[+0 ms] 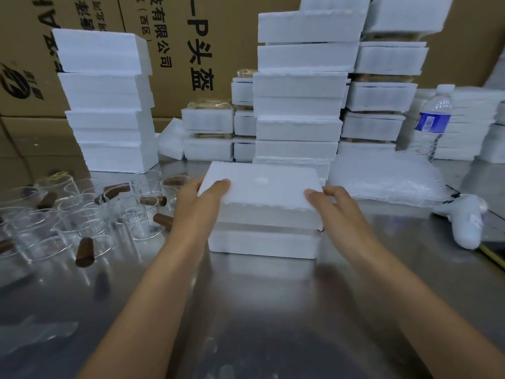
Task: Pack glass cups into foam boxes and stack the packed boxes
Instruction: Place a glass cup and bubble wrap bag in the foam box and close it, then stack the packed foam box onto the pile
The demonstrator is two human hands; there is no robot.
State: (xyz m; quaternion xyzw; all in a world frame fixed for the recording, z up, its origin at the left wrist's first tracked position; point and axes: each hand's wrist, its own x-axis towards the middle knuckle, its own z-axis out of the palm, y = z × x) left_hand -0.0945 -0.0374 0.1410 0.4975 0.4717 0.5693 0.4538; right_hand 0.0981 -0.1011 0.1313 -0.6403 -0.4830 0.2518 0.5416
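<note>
A white foam box [263,243] sits on the steel table in front of me, with a foam lid [262,190] on top of it, slightly raised at the seam. My left hand [198,203] grips the lid's left edge, thumb on top. My right hand [334,207] grips its right edge the same way. Several clear glass cups with brown wooden handles [82,214] stand and lie on the table to the left. What is inside the box is hidden.
A stack of foam boxes [106,102] rises at the back left, and taller stacks [300,99] stand behind the box. Bubble wrap [382,179], a water bottle [433,121] and a white tape tool [464,222] lie to the right. Cardboard cartons [191,45] form the backdrop.
</note>
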